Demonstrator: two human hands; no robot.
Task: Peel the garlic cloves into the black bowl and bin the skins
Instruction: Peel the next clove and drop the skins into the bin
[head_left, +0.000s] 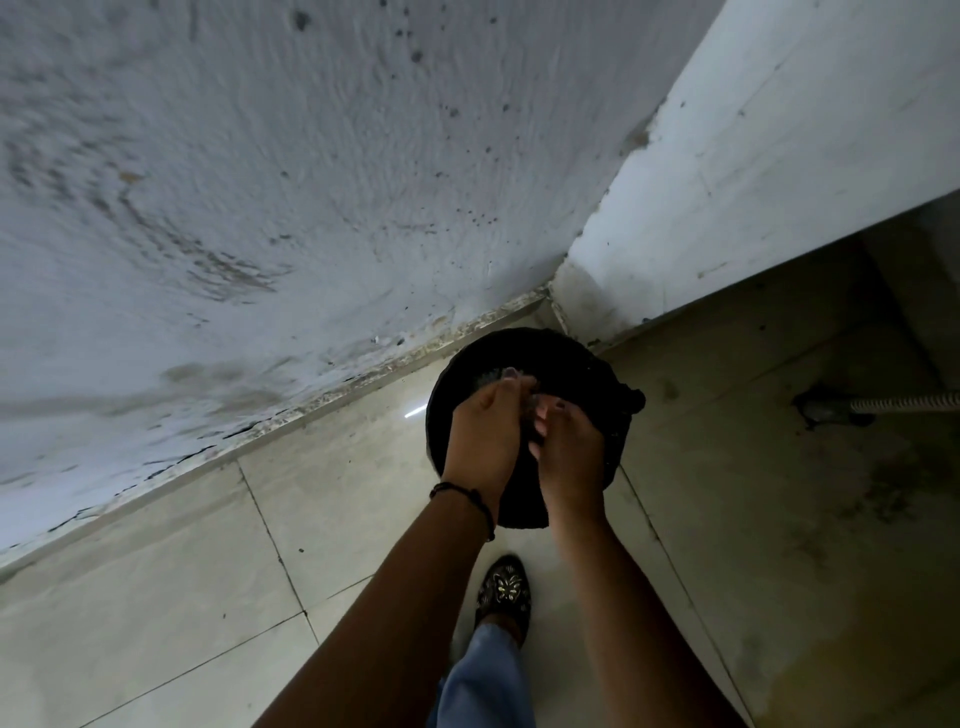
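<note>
A round black bin (582, 364) lined with a dark bag stands on the floor in the corner of two walls. Both my hands are directly over its opening, pressed close together. My left hand (483, 436), with a dark cord on its wrist, curls its fingers round a small pale, thin bunch that looks like garlic skins (506, 373). My right hand (569, 447) has bent fingers whose tips touch the left hand's palm side. What lies between the two hands is hidden. No black bowl or garlic cloves are in view.
Stained white walls (311, 182) meet behind the bin. The floor is pale tile (208, 571), darker and dirty at the right. A ribbed hose (904, 402) lies at the right edge. My patterned shoe (504, 590) stands just in front of the bin.
</note>
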